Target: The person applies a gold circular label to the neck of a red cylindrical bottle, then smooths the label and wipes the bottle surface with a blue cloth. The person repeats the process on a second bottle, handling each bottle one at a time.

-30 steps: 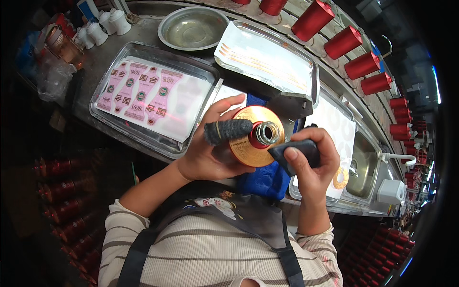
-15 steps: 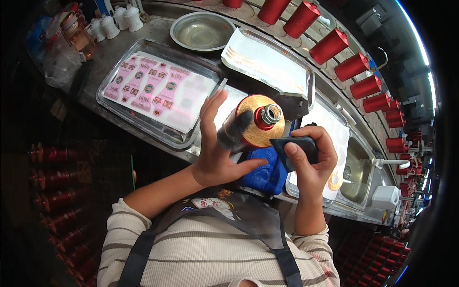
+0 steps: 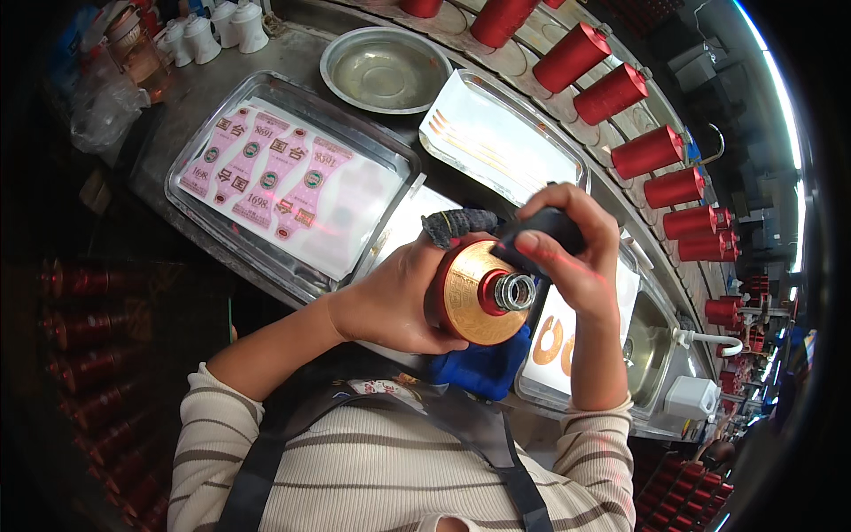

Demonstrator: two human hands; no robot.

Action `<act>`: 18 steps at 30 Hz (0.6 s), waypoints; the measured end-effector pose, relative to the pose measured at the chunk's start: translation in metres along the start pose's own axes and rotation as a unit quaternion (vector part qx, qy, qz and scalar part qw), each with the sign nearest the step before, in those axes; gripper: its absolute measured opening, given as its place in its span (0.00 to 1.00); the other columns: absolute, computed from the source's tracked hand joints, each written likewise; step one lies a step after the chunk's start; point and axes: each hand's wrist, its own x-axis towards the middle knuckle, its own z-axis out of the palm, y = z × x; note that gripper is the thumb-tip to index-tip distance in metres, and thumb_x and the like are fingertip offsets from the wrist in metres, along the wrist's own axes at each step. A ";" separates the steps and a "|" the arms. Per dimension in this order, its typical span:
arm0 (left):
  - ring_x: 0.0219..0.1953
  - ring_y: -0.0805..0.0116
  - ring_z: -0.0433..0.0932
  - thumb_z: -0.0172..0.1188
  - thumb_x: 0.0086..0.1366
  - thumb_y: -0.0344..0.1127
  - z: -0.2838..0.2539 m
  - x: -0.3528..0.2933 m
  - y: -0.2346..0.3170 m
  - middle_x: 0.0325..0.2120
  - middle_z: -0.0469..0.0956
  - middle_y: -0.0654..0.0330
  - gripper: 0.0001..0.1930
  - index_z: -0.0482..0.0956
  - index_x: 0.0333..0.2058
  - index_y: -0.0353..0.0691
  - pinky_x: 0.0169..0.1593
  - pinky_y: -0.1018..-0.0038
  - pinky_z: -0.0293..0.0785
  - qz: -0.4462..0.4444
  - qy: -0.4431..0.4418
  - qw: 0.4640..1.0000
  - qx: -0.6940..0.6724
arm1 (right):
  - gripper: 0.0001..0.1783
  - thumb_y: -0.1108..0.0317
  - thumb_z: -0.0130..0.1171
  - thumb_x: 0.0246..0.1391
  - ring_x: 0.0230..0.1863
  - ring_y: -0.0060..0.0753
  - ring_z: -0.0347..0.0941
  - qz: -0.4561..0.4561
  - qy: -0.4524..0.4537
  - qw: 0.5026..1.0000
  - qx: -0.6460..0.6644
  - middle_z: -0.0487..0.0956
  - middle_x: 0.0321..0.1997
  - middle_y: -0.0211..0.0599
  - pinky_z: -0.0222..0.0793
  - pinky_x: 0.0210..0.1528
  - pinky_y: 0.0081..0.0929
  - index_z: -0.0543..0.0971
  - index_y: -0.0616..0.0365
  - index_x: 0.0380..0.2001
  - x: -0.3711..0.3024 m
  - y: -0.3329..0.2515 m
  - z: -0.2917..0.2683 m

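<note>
A red bottle (image 3: 476, 297) with a gold shoulder and an uncapped clear threaded neck tilts toward me, above a blue cloth (image 3: 483, 368). My left hand (image 3: 390, 297) wraps round its side, thumb near the lower edge of the shoulder. A dark grey fabric finger cover (image 3: 459, 226) shows on a finger of that hand. Pinched in my right hand (image 3: 589, 253) is a flat black scraper (image 3: 554, 235), its edge at the upper rim of the gold shoulder. Whether it presses there is hard to tell.
A metal tray (image 3: 232, 253) of pink printed labels lies left. Behind are a metal bowl (image 3: 330, 84) of liquid and a tray (image 3: 581, 164) with gold strips. Gold ring labels (image 3: 548, 339) lie right, beside a sink (image 3: 658, 337). Red bottles (image 3: 572, 58) line the conveyor.
My left hand, spread beside the bottle before, now closes round it. The bottle has turned slightly and come nearer to me. My right hand has brought the scraper up to the shoulder.
</note>
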 end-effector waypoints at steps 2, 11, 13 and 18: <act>0.60 0.50 0.74 0.82 0.42 0.35 -0.001 -0.002 -0.017 0.58 0.71 0.47 0.58 0.51 0.67 0.38 0.62 0.62 0.71 0.024 -0.008 0.999 -0.021 | 0.12 0.72 0.71 0.48 0.36 0.19 0.76 0.046 -0.012 0.999 0.021 0.80 0.32 0.28 0.71 0.40 0.21 0.82 0.61 0.37 0.022 -0.002 0.006; 0.61 0.52 0.74 0.82 0.44 0.34 -0.001 -0.002 -0.017 0.59 0.70 0.46 0.55 0.53 0.66 0.35 0.64 0.62 0.70 0.051 0.016 0.998 -0.031 | 0.13 0.70 0.73 0.47 0.35 0.21 0.75 -0.016 -0.034 0.999 -0.019 0.81 0.31 0.31 0.70 0.41 0.20 0.81 0.63 0.35 0.042 0.002 0.002; 0.61 0.51 0.74 0.81 0.45 0.35 0.001 -0.001 -0.004 0.59 0.70 0.46 0.54 0.54 0.66 0.35 0.63 0.62 0.71 0.004 0.030 0.999 -0.036 | 0.11 0.73 0.71 0.49 0.40 0.20 0.75 -0.007 -0.067 0.995 0.074 0.81 0.34 0.28 0.70 0.46 0.19 0.82 0.62 0.36 0.015 -0.005 -0.006; 0.60 0.47 0.74 0.81 0.45 0.35 0.011 0.001 -0.007 0.59 0.71 0.46 0.47 0.65 0.63 0.41 0.63 0.60 0.72 0.084 0.110 0.987 0.075 | 0.11 0.74 0.69 0.49 0.34 0.20 0.75 0.048 0.131 0.990 -0.027 0.81 0.31 0.30 0.71 0.40 0.19 0.82 0.60 0.37 -0.008 0.016 -0.004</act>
